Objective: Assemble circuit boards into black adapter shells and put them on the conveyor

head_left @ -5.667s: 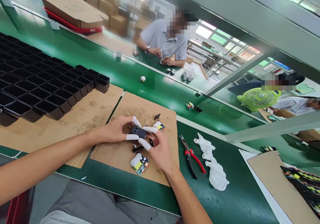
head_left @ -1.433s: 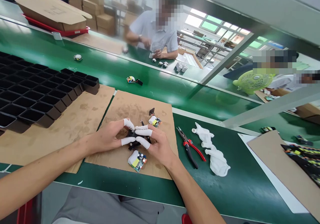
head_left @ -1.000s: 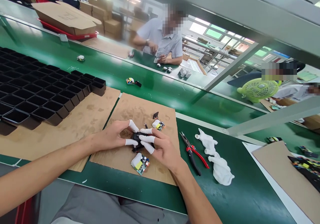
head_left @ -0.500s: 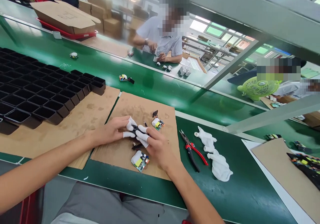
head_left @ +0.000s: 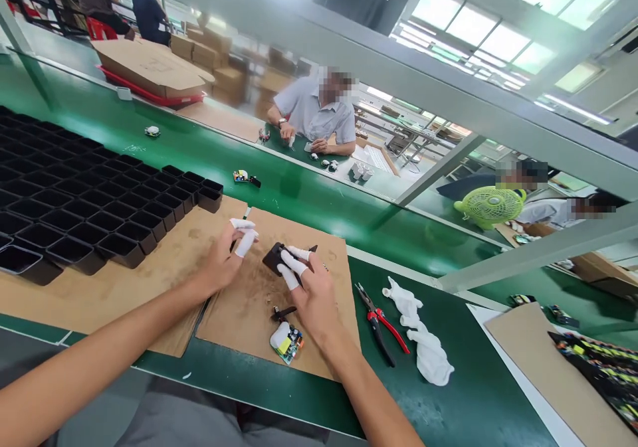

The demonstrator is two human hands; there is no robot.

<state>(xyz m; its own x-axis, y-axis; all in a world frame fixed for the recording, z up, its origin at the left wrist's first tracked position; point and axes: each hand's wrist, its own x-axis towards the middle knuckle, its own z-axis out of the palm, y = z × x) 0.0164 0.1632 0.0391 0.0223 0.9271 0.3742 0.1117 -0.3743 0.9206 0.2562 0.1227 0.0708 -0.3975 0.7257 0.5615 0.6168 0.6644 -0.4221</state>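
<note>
My right hand [head_left: 315, 293], with white finger cots on its fingertips, grips a small black plastic part [head_left: 272, 258] just over the cardboard sheet [head_left: 234, 314]. My left hand [head_left: 225, 261] is apart from that part, to its left, fingers stretched out in white cots; I see nothing held in it. Below the right hand lies a small circuit board [head_left: 286, 343] with a white lump and yellow component. A black piece [head_left: 283, 313] sits just above this board. Another board, beyond the right hand, is almost wholly hidden by it.
Rows of black plastic boxes [head_left: 119, 251] fill the left side. Red-and-black pliers [head_left: 381, 327] and a twisted white cloth [head_left: 431, 360] lie at right. A board with a black piece [head_left: 244, 177] rests on the green surface ahead. Across sits a co-worker [head_left: 319, 115]; a green fan [head_left: 491, 206] stands farther right.
My left hand has let go of the black part and moved left and up. My right hand keeps the part, now turned with a broad face showing. The camera view has tilted up.
</note>
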